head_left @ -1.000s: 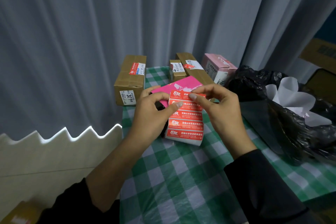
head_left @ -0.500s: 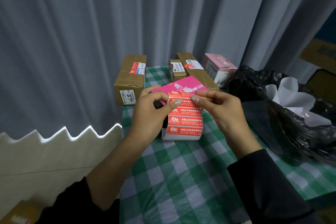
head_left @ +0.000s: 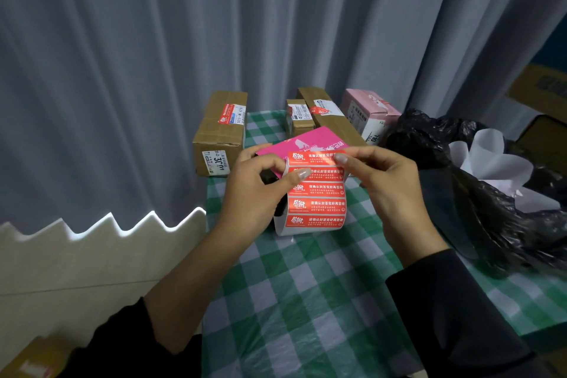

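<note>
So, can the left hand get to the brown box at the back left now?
Probably yes: the brown box stands just beyond the left hand, with nothing between them. But that hand grips the sticker strip, so it must let go first.

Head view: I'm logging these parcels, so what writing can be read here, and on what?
"感谢" and "请确认封签完好再签收": on each red sticker of the sticker strip.
"31-2", then a large code starting "3", the rest unclear: on the white label on the left brown box.
Pink carton, magenta mailer and the other parcel labels: print too small or blurred to read.
</note>
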